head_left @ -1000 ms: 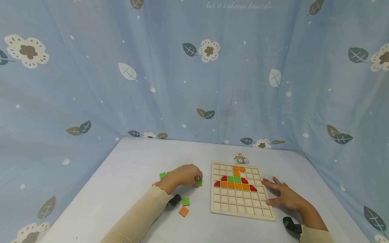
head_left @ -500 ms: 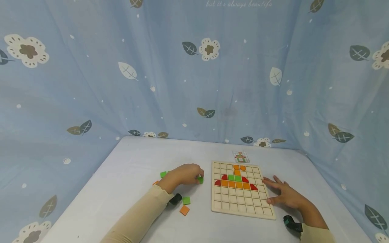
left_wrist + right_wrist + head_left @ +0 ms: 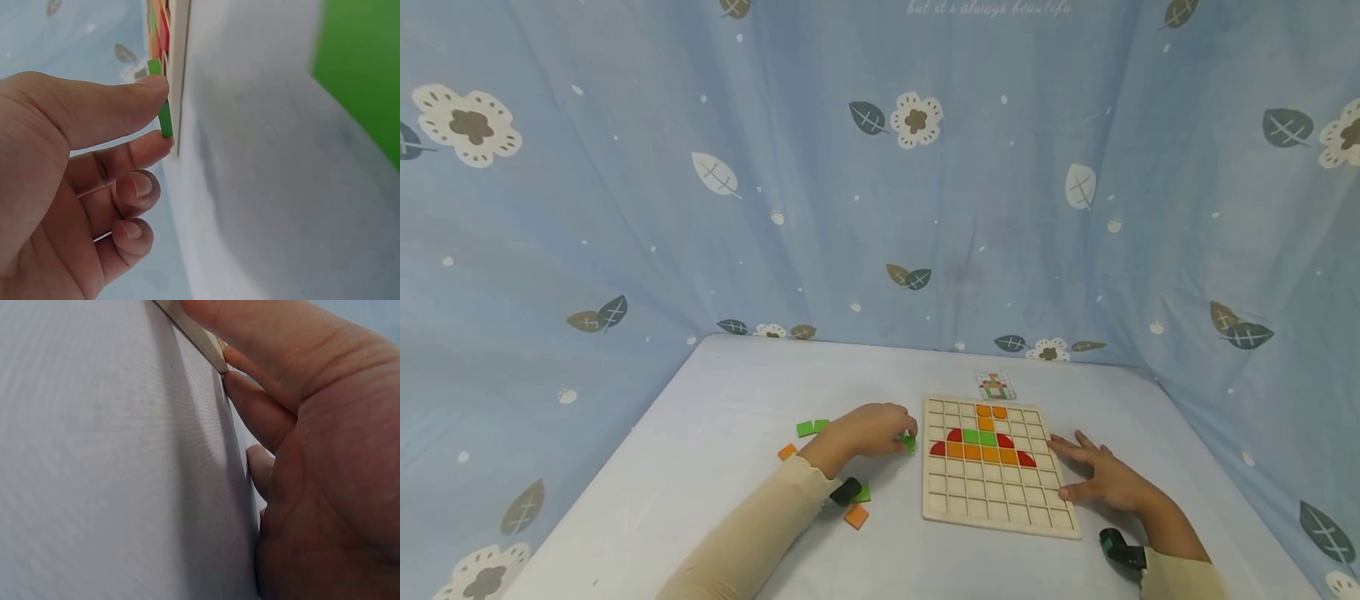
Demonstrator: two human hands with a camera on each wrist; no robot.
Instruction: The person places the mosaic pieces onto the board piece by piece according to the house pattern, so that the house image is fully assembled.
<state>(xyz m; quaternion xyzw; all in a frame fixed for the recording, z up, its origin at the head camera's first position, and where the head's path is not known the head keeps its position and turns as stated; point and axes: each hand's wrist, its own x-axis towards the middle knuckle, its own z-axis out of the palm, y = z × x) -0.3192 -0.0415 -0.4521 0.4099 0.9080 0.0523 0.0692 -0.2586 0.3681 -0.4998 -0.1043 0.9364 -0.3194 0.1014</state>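
Observation:
My left hand (image 3: 874,430) pinches a green square tile (image 3: 164,115) between thumb and forefinger, just left of the board; its other fingers curl loosely. The wooden grid board (image 3: 962,504) carries orange, green and red pieces in its upper cells: two orange discs (image 3: 992,412) at the top, an orange square (image 3: 986,424) below, then two green squares (image 3: 978,437) flanked by red quarter-rounds, and an orange row (image 3: 981,453) with red ends. At the board's right edge rests my right hand (image 3: 1108,482), fingers spread and thumb touching the rim.
Beyond the board lies a small pattern card (image 3: 996,386). Loose green tiles (image 3: 812,427) and an orange tile (image 3: 787,452) lie left of my left wrist. Nearer me are another green tile (image 3: 862,493) and an orange tile (image 3: 856,517). A patterned blue curtain (image 3: 820,208) hangs behind the table.
My left hand has moved right toward the board, carrying the green tile with it. My right hand has stayed at the board's edge.

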